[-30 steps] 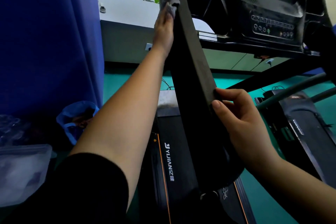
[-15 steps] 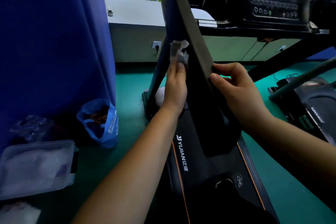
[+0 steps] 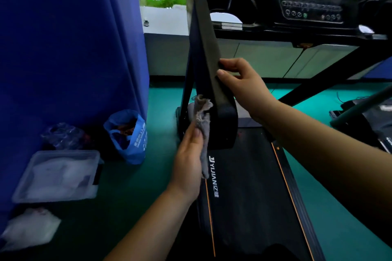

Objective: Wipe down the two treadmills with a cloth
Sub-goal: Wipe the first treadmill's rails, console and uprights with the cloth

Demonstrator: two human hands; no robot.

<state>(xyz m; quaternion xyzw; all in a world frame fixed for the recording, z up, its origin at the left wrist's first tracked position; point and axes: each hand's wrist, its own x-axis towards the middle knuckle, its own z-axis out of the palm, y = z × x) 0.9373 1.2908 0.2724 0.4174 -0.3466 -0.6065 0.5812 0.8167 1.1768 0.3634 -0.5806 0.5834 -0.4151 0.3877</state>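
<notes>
While the right hand (image 3: 244,85) clenches the handrail (image 3: 209,55) at its right edge, thumb on the front face, the left hand (image 3: 188,161) presses the cloth (image 3: 203,131) with straight fingers against the handrail's lower left edge. This is near its rounded end, above the treadmill (image 3: 248,186) deck. The thumb is hidden, perhaps behind the cloth. Left of the deck's orange-lined edge lies green floor (image 3: 161,99), bounded by a curtain (image 3: 63,48), a bag (image 3: 131,140) and a box (image 3: 59,176). A second treadmill (image 3: 373,121) stands well apart at right.
</notes>
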